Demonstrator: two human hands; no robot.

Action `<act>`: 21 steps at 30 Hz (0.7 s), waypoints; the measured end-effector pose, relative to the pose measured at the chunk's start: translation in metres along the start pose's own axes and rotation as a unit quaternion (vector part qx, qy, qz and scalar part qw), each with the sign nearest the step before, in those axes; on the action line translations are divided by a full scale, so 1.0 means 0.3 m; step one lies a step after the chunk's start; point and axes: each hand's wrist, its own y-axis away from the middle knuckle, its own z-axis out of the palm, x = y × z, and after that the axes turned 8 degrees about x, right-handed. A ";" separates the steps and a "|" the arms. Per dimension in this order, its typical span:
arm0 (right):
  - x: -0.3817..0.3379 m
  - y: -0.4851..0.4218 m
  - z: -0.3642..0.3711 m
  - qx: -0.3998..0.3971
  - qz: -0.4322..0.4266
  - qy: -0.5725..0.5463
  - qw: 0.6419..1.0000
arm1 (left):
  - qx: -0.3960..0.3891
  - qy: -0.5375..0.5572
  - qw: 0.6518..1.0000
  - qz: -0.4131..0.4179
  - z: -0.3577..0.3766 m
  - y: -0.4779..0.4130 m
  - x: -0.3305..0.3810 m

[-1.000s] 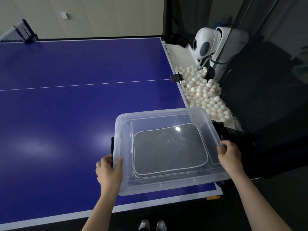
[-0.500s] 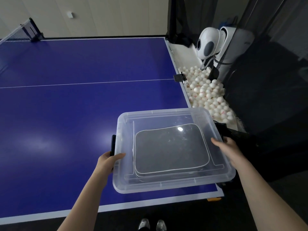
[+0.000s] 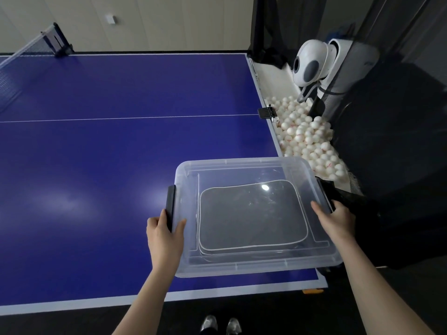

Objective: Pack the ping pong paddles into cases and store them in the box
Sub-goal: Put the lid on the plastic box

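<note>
The clear box (image 3: 256,267) sat lidded at the near right corner of the blue worktop (image 3: 96,165), with grey cases (image 3: 251,218) stacked inside it. The left grip (image 3: 165,234) clasped the black left latch (image 3: 171,204), thumb on the lid (image 3: 242,170). The right grip (image 3: 335,221) clasped the right latch (image 3: 324,193) likewise. White balls (image 3: 304,141) lay heaped beside the worktop.

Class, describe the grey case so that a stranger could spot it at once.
Start at the blue table; a clear box sits at its near right corner. Inside lies the grey case, flat and white-edged, unlike the box's narrow black latches.
</note>
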 end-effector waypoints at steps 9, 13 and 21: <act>-0.016 0.023 0.011 0.040 -0.046 0.083 0.995 | 0.012 -0.047 0.998 0.037 -0.001 0.008 0.011; -0.024 0.038 0.017 0.060 -0.080 0.104 0.989 | 0.014 -0.075 0.995 0.064 0.002 0.008 0.013; -0.028 0.048 0.020 0.061 -0.106 0.127 0.984 | 0.000 -0.112 0.989 0.095 -0.004 0.013 0.027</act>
